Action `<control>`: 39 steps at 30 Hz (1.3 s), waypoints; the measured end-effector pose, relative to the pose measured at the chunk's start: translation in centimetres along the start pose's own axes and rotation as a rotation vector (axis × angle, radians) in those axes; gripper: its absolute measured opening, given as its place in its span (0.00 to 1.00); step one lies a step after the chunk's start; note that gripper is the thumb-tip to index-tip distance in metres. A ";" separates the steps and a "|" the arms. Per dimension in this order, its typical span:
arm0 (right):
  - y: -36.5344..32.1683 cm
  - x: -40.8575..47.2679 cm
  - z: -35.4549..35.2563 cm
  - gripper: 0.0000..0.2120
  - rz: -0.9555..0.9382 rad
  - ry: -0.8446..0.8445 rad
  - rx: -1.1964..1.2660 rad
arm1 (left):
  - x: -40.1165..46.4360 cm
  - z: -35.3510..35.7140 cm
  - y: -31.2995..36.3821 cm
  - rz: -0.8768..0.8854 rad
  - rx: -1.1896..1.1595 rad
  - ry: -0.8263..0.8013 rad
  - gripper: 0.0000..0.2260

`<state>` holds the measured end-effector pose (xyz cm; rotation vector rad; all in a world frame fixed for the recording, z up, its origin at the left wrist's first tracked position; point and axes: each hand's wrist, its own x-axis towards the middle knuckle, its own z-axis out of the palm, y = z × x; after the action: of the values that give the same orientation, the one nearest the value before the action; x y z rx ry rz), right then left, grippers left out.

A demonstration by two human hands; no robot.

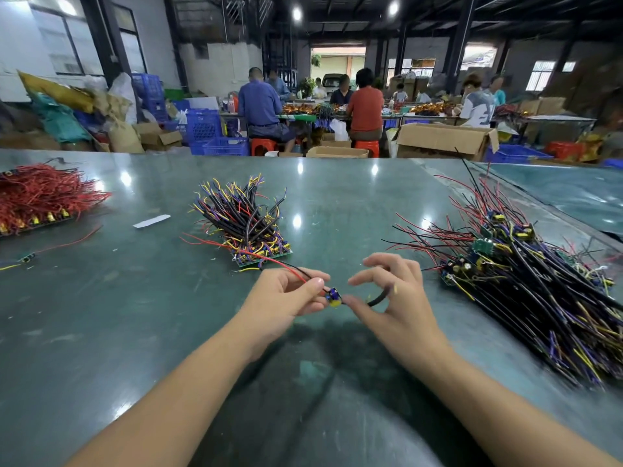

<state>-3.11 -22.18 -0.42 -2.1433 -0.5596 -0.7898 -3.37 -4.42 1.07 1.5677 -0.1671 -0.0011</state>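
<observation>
While your left hand [286, 298] pinches the small circuit board [334, 295] steady over the near table [135, 332], your right hand [394, 308] has its grip round the black cable [379, 298], apparently to bend it.

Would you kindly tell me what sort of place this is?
Most likely an electronics assembly workshop: heaps of wired circuit boards lie on the table, the left hand and right hand hold one small wired board, and behind, people sit among cardboard boxes and blue crates.

One left hand [286, 299], one right hand [397, 305], one held wired board [333, 295], three wire heaps [242, 220], one paper strip [151, 220].
</observation>
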 end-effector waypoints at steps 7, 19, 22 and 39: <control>0.3 0.4 -0.5 0.06 0.055 0.050 0.109 | 0.1 0.6 -0.2 0.015 -0.019 0.055 0.09; -0.5 0.0 0.1 0.03 0.213 -0.088 0.141 | -0.1 0.6 -0.6 0.031 0.041 0.070 0.07; -0.5 0.2 0.0 0.05 0.398 -0.133 0.283 | 0.1 0.6 -0.7 0.074 0.053 0.095 0.14; -0.8 0.7 -0.2 0.05 0.824 -0.059 1.067 | -0.2 1.1 -0.3 0.033 -0.149 -0.002 0.03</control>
<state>-3.16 -21.79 0.58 -1.1870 -0.0298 0.0768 -3.67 -5.49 0.71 1.4164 -0.1902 0.0099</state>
